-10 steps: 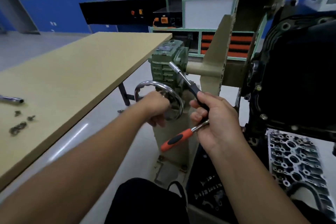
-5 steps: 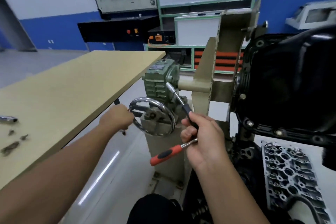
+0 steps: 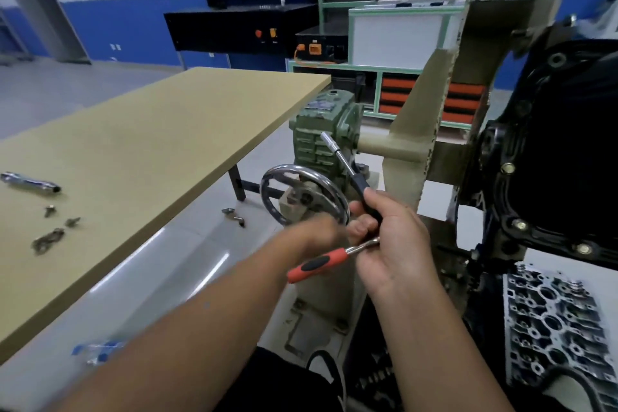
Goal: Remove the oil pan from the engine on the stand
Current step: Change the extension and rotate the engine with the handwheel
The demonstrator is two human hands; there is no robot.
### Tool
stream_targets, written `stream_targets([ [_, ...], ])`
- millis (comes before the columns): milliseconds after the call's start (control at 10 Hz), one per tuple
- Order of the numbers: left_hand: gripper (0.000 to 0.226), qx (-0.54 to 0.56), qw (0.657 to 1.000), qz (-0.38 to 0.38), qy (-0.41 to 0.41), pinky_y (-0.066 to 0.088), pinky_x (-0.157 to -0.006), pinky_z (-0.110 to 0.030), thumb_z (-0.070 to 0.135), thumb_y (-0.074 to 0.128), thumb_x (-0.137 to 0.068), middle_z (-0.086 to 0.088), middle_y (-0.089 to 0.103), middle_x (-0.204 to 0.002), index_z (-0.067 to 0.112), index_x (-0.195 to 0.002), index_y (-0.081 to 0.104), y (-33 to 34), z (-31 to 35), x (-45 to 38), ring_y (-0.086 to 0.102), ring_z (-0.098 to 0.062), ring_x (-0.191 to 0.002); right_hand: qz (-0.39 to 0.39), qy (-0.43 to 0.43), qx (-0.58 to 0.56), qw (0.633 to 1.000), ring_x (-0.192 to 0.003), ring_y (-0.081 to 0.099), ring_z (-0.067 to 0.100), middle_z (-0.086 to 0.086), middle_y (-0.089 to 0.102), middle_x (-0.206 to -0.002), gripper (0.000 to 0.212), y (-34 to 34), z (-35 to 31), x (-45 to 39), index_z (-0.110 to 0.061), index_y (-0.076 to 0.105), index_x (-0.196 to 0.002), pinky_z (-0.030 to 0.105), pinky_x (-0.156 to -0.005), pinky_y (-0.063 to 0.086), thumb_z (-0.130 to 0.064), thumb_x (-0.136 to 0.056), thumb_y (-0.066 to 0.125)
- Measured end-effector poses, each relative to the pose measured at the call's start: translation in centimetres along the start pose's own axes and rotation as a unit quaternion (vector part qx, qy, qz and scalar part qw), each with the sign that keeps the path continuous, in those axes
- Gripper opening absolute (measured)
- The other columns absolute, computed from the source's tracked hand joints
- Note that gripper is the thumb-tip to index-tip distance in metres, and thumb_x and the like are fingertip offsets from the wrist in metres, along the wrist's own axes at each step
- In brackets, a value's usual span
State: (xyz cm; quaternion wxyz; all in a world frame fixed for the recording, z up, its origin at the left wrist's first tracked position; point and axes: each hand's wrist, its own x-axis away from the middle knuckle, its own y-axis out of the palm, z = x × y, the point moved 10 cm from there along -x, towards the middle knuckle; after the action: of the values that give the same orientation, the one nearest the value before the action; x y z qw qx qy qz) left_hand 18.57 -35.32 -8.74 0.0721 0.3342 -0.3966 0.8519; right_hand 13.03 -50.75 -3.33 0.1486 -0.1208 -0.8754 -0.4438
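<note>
The black oil pan [image 3: 565, 157] hangs on the engine at the right, its flange studded with brass bolts [image 3: 519, 224]. The engine is carried by a tan stand [image 3: 421, 130] with a green gearbox [image 3: 322, 130] and a chrome handwheel [image 3: 302, 199]. My left hand [image 3: 317, 232], blurred, is at the lower right rim of the handwheel. My right hand [image 3: 391, 237] grips two tools at once: an orange-handled ratchet [image 3: 321, 262] and a black-handled socket driver [image 3: 347, 167] pointing up toward the gearbox.
A tan worktable [image 3: 150, 150] stands at the left with a chrome socket extension [image 3: 30, 181] and several loose bolts [image 3: 50, 237]. A cylinder head [image 3: 555, 321] lies low at the right. Shelving and cabinets [image 3: 394, 43] line the back wall.
My left hand has swung from the handwheel's left rim round to its lower right rim. The oil pan has shifted in view. My right hand still holds both tools.
</note>
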Motion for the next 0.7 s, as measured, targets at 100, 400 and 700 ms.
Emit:
stream_targets([
  [100,0.032,0.008,0.981,0.194,-0.001,0.038,-0.051,-0.002,-0.002,0.032,-0.108,0.018,0.040,-0.056,-0.022,-0.087,0.046,0.6,-2.2,-1.8,0.041,0.003,-0.035,0.000,0.002,0.009,1.000,-0.040,0.042,0.008,0.019,0.060,-0.075,0.031,-0.8,0.1,-0.6,-0.003,0.059,-0.122,0.020,-0.038,0.037,0.005,-0.093,0.066],
  [400,0.048,0.182,0.973,-0.081,0.116,0.058,-0.074,-0.044,0.060,0.057,-0.096,-0.015,0.061,-0.089,0.013,-0.107,0.058,5.4,-5.2,-7.6,0.062,-0.029,-0.080,0.016,0.014,-0.006,1.000,-0.039,0.042,0.007,0.015,0.055,-0.074,0.039,-2.6,-0.2,-0.4,0.004,0.056,-0.133,0.018,-0.036,0.035,0.005,-0.095,0.062],
  [700,0.019,0.259,0.953,0.120,0.104,0.055,-0.057,-0.031,0.028,0.064,-0.100,-0.010,0.073,-0.090,0.012,-0.101,0.073,1.0,-10.4,-6.4,0.068,-0.020,-0.068,0.002,0.016,0.019,1.000,-0.041,0.044,0.009,0.018,0.059,-0.076,0.028,-2.4,0.1,1.1,-0.006,0.058,-0.115,0.020,-0.038,0.037,0.008,-0.092,0.065],
])
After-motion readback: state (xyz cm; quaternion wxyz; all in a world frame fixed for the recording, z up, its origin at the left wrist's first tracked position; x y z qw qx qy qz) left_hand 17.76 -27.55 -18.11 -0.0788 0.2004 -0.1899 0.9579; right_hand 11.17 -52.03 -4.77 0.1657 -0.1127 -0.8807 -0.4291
